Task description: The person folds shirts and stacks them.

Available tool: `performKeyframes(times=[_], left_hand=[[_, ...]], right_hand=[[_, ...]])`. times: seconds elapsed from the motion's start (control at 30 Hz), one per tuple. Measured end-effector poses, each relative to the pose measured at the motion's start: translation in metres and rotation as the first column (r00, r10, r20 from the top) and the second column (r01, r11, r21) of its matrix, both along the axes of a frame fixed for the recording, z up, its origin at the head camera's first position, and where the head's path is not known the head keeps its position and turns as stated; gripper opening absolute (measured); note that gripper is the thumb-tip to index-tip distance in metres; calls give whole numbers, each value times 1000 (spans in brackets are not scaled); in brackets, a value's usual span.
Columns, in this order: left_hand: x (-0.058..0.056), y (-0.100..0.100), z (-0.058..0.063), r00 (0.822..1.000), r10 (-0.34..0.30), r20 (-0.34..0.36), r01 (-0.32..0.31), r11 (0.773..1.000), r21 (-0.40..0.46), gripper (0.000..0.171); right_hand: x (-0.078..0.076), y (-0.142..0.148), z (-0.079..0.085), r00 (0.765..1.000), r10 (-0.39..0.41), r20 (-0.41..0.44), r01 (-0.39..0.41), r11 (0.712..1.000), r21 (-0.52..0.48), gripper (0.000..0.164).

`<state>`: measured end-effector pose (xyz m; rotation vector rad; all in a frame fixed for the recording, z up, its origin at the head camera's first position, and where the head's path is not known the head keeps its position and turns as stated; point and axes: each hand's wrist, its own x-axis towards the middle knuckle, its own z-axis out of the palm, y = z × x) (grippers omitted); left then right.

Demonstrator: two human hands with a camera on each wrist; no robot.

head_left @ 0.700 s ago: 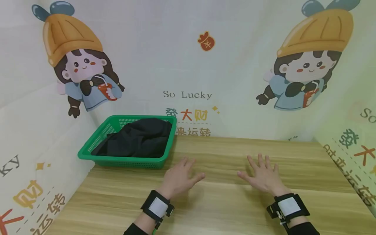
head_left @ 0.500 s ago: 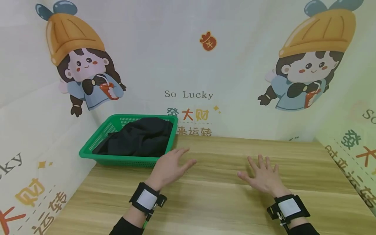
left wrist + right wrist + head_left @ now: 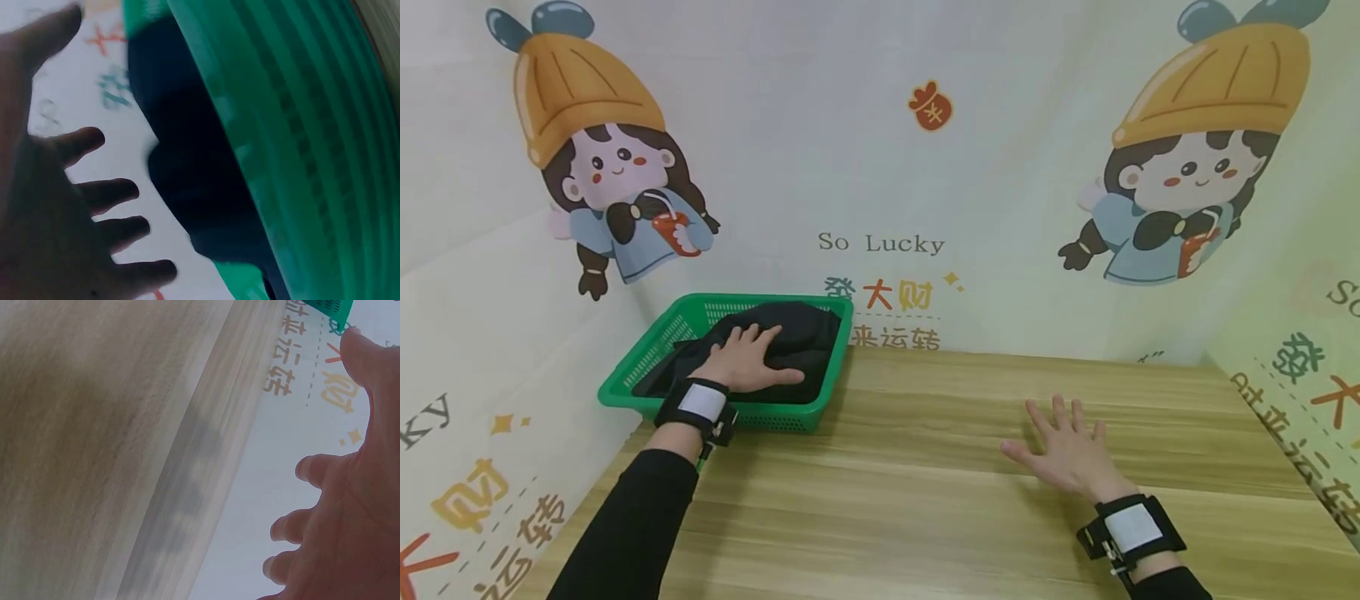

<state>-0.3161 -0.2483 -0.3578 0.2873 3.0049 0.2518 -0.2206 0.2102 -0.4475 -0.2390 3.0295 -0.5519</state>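
Observation:
A dark, crumpled cloth [image 3: 808,333] fills much of a green plastic basket [image 3: 831,367] at the back left of the table. My left hand [image 3: 745,360] is over the basket with fingers spread, overlapping the cloth in the head view. In the left wrist view, its separated fingers [image 3: 115,195] show apart from the black cloth [image 3: 187,144], with a gap of white backdrop between. My right hand [image 3: 1067,450] hovers above the table on the right, fingers spread, holding nothing; the right wrist view shows its palm [image 3: 356,519] facing the wooden surface.
The wood-grain table [image 3: 925,500] runs back to a white printed curtain [image 3: 1000,208] with cartoon figures and lettering. The same curtain wraps round the left and right sides. The basket stands close to the left and back edges.
My left hand has moved from the table's middle, left and forward, to over the basket of cloth. The right hand has stayed almost in place.

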Motion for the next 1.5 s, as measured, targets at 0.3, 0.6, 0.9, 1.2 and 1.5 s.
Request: performKeyframes(times=[0.3, 0.6, 0.9, 1.2, 1.5], left_hand=[[-15, -42, -26, 971, 130, 200, -96, 980, -172, 109], [-49, -49, -64, 980, 131, 147, -95, 969, -230, 58], [-47, -54, -35, 996, 82, -22, -83, 991, -101, 43], [-37, -17, 53, 957, 16, -290, 24, 991, 134, 23], [0, 69, 145, 832, -12, -555, 215, 929, 302, 21]], right_hand=[[2, -3, -2, 1000, 20, -19, -19, 999, 35, 90], [5, -2, -1, 1000, 25, 6, -26, 999, 32, 89], [6, 1, -4, 999, 30, 14, -30, 999, 18, 89], [1, 5, 4, 1000, 27, 2, -27, 999, 34, 89], [-3, 3, 19, 999, 28, -40, -27, 999, 23, 88]])
